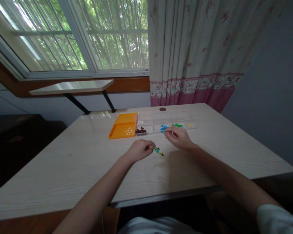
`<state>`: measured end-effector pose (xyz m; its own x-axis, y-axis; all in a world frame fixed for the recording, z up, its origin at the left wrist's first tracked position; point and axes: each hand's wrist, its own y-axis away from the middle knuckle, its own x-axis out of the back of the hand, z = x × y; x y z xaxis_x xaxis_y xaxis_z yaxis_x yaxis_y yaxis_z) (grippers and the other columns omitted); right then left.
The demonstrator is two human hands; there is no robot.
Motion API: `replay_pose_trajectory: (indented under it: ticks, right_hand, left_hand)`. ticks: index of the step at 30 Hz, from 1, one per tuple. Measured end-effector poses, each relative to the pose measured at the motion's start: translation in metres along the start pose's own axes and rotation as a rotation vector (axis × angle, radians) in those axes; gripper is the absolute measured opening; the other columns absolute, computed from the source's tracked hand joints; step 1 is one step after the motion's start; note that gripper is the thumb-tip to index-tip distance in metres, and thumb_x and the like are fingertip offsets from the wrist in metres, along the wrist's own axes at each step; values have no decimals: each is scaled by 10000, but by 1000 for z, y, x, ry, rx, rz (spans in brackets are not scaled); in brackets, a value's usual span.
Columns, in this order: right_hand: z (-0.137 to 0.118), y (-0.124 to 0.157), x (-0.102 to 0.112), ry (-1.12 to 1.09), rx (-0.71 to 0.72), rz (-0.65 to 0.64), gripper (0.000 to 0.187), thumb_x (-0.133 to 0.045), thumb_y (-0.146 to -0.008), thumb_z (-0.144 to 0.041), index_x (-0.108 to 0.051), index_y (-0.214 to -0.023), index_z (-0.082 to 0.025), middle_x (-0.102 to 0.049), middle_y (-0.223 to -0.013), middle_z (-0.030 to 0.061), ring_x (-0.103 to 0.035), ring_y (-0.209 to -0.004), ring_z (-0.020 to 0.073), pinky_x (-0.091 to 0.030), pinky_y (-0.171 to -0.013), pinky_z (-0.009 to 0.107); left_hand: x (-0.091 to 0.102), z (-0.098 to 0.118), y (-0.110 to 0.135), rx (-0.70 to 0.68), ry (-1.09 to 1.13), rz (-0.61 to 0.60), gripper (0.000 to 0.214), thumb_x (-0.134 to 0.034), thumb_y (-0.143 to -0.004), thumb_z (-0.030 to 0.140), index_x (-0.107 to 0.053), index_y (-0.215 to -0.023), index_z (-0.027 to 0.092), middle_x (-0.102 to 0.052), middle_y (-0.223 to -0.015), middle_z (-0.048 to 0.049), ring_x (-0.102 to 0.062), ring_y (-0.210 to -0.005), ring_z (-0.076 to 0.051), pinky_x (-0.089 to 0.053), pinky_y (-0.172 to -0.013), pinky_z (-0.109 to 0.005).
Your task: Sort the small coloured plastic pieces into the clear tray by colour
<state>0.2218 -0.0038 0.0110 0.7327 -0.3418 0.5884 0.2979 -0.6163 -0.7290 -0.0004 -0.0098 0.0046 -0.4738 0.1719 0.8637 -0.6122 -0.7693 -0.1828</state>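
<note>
My left hand [140, 149] rests on the pale wooden table [88, 162] with its fingers curled in a pinch, right beside a small cluster of coloured beads [158, 151]. What the pinch holds is too small to tell. My right hand [179, 136] reaches toward a clear compartment box [168, 125], its fingertips pinched together at the blue beads [163, 127]. The box also holds brown beads [140, 131], green beads [177, 125] and yellow beads [190, 124].
An orange lid [124, 129] with white beads lies open left of the box. A round hole cover [162, 109] sits near the table's far edge. Behind are a barred window, a shelf [70, 87] and a flowered curtain [197, 52].
</note>
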Motion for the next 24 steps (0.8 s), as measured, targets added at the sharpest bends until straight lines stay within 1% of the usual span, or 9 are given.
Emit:
replay_pose_trajectory:
  ticks: [7,11,14,16,19,22,24]
  right_hand:
    - [2,0,-1,15,34,43,213,-493,-842,-332,-641,-845,-178,-613,-669,24,-496,-547,95,-389,-572,222]
    - [4,-1,4,34,46,26,211,-487,-843,-323,-641,-846,-178,-612,-672,26,-510,-567,102,-391,-587,226]
    - [15,-5,13,110,-10,29,215,-473,-844,-323,-637,-873,-186,-624,-720,35,-527,-605,117,-395,-609,235]
    - [27,-7,20,194,-77,31,208,-475,-838,-316,-634,-879,-187,-627,-746,40,-535,-627,128,-392,-613,241]
    - [48,-7,26,321,-182,10,179,-492,-822,-298,-631,-860,-193,-619,-730,30,-543,-651,144,-381,-612,250]
    - [61,-6,26,385,-260,3,170,-492,-815,-286,-632,-848,-195,-625,-750,33,-549,-679,157,-383,-625,261]
    - [63,-4,24,388,-287,6,186,-482,-820,-282,-631,-887,-192,-632,-781,40,-556,-700,162,-391,-636,267]
  left_hand:
    - [0,-2,0,1,-74,-18,213,-487,-764,229,-669,-870,196,-645,-654,-15,-534,-545,-104,-351,-545,-183]
    - [-1,-4,0,-9,-76,-19,221,-480,-771,234,-671,-875,197,-647,-663,-21,-540,-556,-108,-353,-554,-188]
    - [-2,-4,0,-5,-73,-16,227,-472,-777,236,-671,-880,196,-642,-650,-19,-537,-548,-109,-345,-541,-188]
    - [-2,-5,0,-7,-70,-15,225,-469,-779,236,-670,-871,196,-640,-650,-17,-538,-551,-109,-343,-542,-189]
    - [-2,-5,1,-8,-49,-3,206,-476,-772,231,-665,-843,190,-633,-642,-12,-532,-551,-106,-342,-548,-189]
    - [-3,-5,1,2,34,24,189,-484,-767,232,-656,-819,172,-605,-615,-4,-494,-527,-95,-331,-532,-187]
    - [-5,-4,0,25,148,61,193,-484,-771,245,-647,-817,152,-571,-589,3,-452,-510,-85,-313,-503,-181]
